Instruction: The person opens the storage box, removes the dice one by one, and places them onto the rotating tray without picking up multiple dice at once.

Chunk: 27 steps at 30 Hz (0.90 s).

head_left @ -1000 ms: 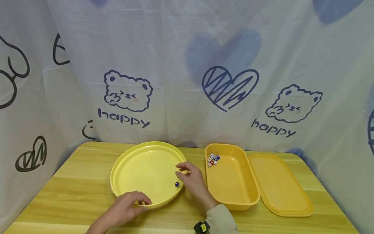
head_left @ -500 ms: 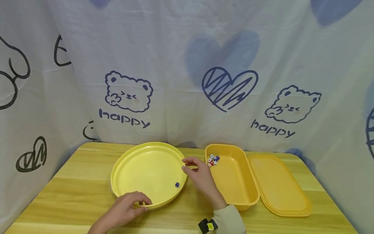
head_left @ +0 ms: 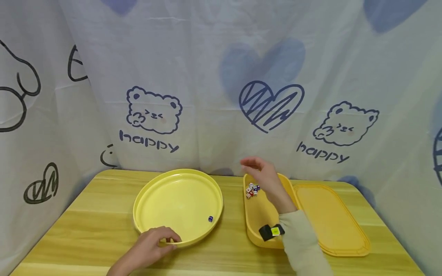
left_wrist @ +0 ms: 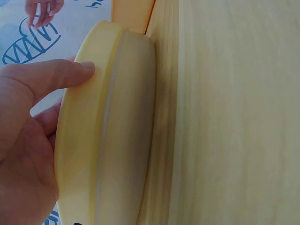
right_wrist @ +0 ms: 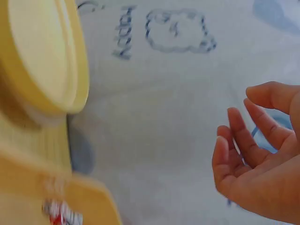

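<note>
My left hand (head_left: 152,245) grips the near rim of a round yellow tray (head_left: 145,207), thumb on its outer wall and fingers inside, as the left wrist view shows. One blue die (head_left: 210,219) lies in the tray near its right side. My right hand (head_left: 264,174) is raised above the far part of a rectangular orange-yellow box (head_left: 253,239). Its fingers (right_wrist: 239,129) are loosely bent and apart from the thumb, with nothing between them. Several white, red and blue dice (head_left: 251,191) lie heaped in the box's far left corner.
A flat orange-yellow lid (head_left: 333,222) lies on the wooden table (head_left: 83,214) right of the box. Behind the table hangs a pale curtain (head_left: 210,99) printed with hearts and bears. Bare wood separates tray and box.
My right hand has moved from the tray's right rim, rightward and up, to above the box. The left hand keeps its grip on the tray, and the blue die stays inside it.
</note>
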### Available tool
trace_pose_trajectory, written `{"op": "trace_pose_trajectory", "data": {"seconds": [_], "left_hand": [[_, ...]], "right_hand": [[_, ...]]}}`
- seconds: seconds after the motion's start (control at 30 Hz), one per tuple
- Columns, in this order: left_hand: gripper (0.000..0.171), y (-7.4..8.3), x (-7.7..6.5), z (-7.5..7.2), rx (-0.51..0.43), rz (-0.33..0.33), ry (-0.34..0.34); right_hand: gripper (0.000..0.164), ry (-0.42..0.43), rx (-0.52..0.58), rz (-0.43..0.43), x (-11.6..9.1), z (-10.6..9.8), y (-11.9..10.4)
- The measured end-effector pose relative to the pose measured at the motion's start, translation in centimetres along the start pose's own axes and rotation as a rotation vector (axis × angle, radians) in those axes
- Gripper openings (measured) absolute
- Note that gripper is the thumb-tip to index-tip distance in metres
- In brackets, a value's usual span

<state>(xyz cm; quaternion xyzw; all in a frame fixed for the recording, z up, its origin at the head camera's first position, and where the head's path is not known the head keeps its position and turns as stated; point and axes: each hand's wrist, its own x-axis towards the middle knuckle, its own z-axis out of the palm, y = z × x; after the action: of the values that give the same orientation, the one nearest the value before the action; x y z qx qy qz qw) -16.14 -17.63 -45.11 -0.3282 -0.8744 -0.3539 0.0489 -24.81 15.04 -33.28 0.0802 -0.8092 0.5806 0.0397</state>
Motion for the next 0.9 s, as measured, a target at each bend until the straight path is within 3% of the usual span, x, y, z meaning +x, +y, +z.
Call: {"op": "trace_pose_trajectory", "data": {"seconds": [0.33,0.63,0.9], "left_hand": [[0.010,-0.1,0.1,0.0,-0.003,0.008,0.002],[0.010,0.2,0.3,-0.1,-0.015,-0.026,-0.018],[0.011,0.0,0.0,-0.2,-0.010,-0.026,-0.011]], "right_hand": [[0.029,0.008,-0.037,0.075,3.5,-2.4,5.1],[0.030,0.013,-0.032,0.112,4.4,-2.8,8.2],[0.031,-0.039,-0.032,0.147,4.9,-3.1,10.1]]}}
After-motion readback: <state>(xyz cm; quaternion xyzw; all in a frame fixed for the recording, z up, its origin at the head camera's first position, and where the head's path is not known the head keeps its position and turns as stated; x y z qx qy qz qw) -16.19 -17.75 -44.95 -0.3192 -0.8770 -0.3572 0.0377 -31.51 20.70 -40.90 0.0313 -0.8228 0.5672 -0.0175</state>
